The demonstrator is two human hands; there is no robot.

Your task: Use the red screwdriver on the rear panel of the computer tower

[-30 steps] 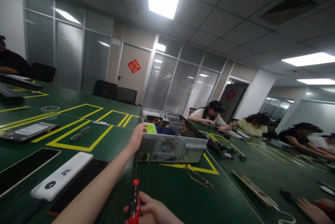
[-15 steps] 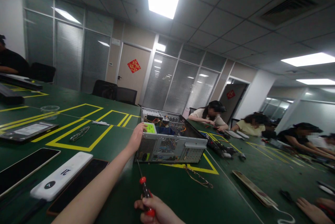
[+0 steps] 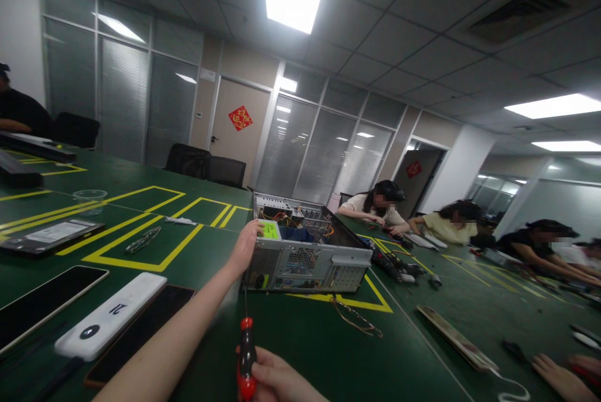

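The computer case (image 3: 310, 267) stands before you on the table (image 3: 352, 364), your left hand (image 3: 247, 248) on its near left corner. Nearer you, your right hand (image 3: 272, 374) holds the screwdriver (image 3: 246, 352), shaft toward that corner. To your left, a power bank (image 3: 113, 314) lies between one phone (image 3: 51, 302) and a second phone (image 3: 145, 327); beyond them lie a hard drive (image 3: 51, 236) and, farther back, a cup (image 3: 90, 205). A cable bundle (image 3: 354, 317) lies before the case; a third phone (image 3: 455, 336) lies farther right.
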